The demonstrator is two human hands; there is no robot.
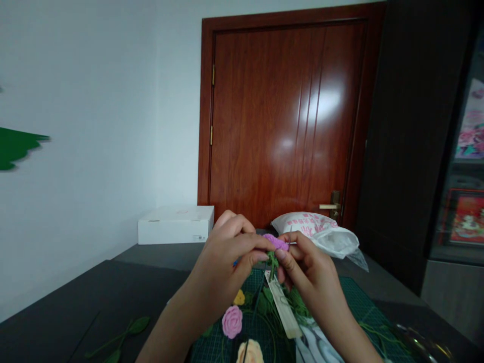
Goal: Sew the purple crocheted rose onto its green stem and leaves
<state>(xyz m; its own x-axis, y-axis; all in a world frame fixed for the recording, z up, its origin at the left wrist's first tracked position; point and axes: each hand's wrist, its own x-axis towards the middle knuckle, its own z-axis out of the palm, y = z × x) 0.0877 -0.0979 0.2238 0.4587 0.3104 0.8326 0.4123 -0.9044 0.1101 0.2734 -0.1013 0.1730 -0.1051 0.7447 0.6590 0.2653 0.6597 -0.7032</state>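
— Grip, both hands?
— Closed. Left hand point(223, 267) curled in from lower centre-left, right hand point(312, 269) from lower centre-right, fingertips of each pressed onto a magenta yarn bloom point(276, 242) — pinched between them, at centre of the frame, just below the door.
— Anything below the bloom?
— Green stem point(271, 265) hanging down between the hands. Blue speck point(236, 262) at the left hand's fingers, too small to identify.
— Work surface, bottom of frame?
— Green cutting mat point(363, 302) on a dark table point(94, 292). On the mat: pink yarn rose point(232, 321), small yellow flower point(239, 297), cream rose point(249, 351) cut off by the bottom edge, pale strip point(282, 307) lying tilted under the right hand, green leaves point(295, 302) just beside it.
— Surroundings?
— Loose leafed stem point(121, 335) on the table, lower left. White carton point(176, 224) left of centre, on the far table section. White printed plastic bag point(321, 229) right of centre, in front of a reddish wooden door point(287, 116) with a brass handle point(333, 205). Curved glass rim point(419, 340) at lower right. Framed picture point(467, 219) at the right edge.
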